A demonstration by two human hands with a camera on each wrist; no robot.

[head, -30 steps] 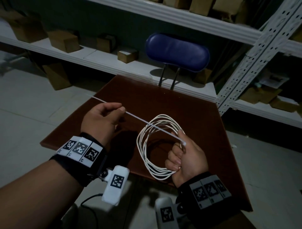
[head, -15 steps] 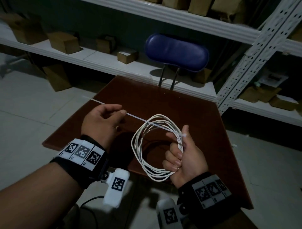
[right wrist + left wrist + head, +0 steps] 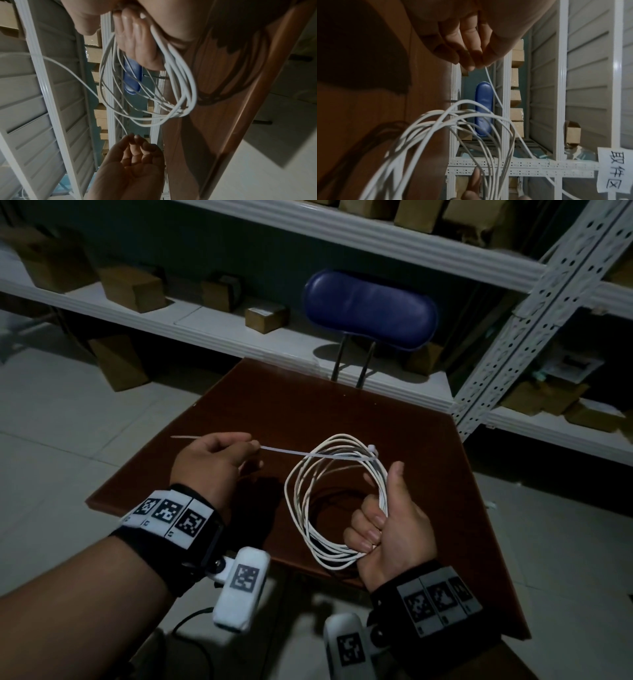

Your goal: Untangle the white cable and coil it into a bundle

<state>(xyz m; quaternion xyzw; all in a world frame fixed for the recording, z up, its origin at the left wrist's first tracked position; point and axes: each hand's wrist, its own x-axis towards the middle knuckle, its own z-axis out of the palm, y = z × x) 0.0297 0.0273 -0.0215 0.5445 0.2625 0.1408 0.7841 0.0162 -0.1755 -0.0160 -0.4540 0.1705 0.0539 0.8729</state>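
Observation:
The white cable [image 3: 296, 508] is wound into a round coil of several loops, held upright above the brown table [image 3: 342, 412]. My right hand [image 3: 394, 529] grips the coil's right side in its curled fingers, thumb pointing up. A thin white zip tie [image 3: 291, 453] runs from the coil's top, where its head [image 3: 372, 448] sits, leftward to my left hand [image 3: 219, 460], which pinches the strip. In the left wrist view the left fingertips [image 3: 471, 60] pinch the tie [image 3: 493, 88] above the coil [image 3: 435, 112]. The right wrist view shows the right hand's fingers [image 3: 137, 40] curled round the loops [image 3: 178, 75].
A blue-backed chair [image 3: 370, 306] stands behind the table. White metal shelving [image 3: 205, 320] with cardboard boxes [image 3: 132, 289] runs along the back and right. Grey tiled floor lies to the left and right of the table.
The right thumb has come off the tie's end and now points up. The tie's head now sits at the coil's top. The left hand still pinches the strip, now more level.

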